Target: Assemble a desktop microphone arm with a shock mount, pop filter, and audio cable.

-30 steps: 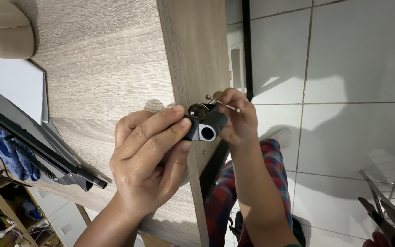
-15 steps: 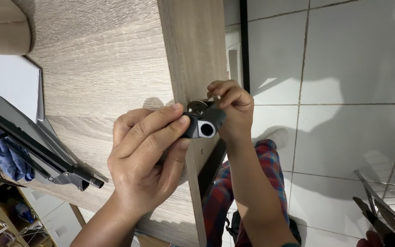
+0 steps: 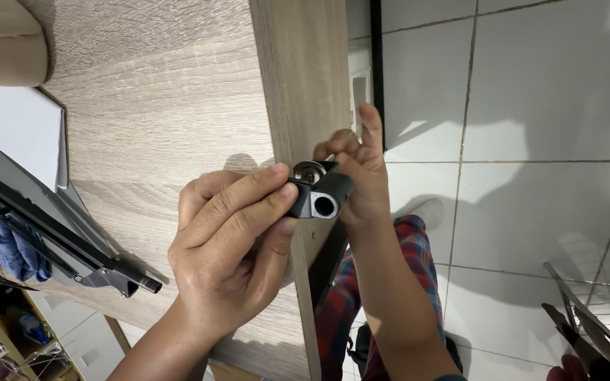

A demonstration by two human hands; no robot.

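Here, left hand (image 3: 227, 247) grip clenched round black clamp (image 3: 321, 194); right hand (image 3: 361, 176) fingers loose behind it.

Surface (image 3: 157, 120): pale wood-grain board, thick edge facing the tiled floor (image 3: 545, 92). White sheet (image 3: 12, 134) lies at the left edge. Black lamp arm with spring (image 3: 51, 233) crosses the lower left corner. Beige rounded object (image 3: 1, 42) occupies the upper left corner.

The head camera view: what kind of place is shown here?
Probably a home workspace or small office: a wood-grain desk, a white tiled floor, and a black clamp held at the desk edge by the left hand and right hand.
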